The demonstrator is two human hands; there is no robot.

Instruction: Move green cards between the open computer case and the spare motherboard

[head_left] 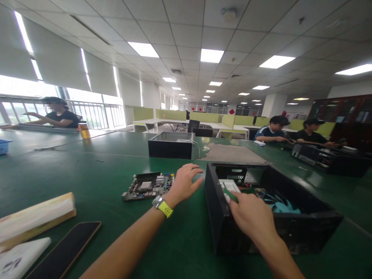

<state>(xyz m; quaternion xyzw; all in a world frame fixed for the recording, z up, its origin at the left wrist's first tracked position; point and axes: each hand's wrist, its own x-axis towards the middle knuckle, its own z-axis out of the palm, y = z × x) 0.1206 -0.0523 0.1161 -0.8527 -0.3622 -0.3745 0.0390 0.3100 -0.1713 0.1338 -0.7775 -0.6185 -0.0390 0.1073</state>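
Observation:
My left hand (186, 182) is open, fingers stretched toward the left wall of a black computer case (222, 228) and apart from it. Just behind its wrist lies a motherboard (148, 186), flat on the green table, its right edge partly covered by the hand. My right hand (251, 213) reaches over the case's front left corner, closed on a small green object (231, 195) whose kind I cannot make out. Right by those fingers is a white, box-shaped part (229, 185) inside the case. A light-blue fan (280, 205) and some wires also show inside.
Another open computer case (170, 149) stands farther back, near a worn patch (235, 153) in the tabletop. A long box (37, 219), a white box (23, 259) and a dark flat panel (65, 252) lie at left. Two people work at right beside another case (331, 157); one person sits far left.

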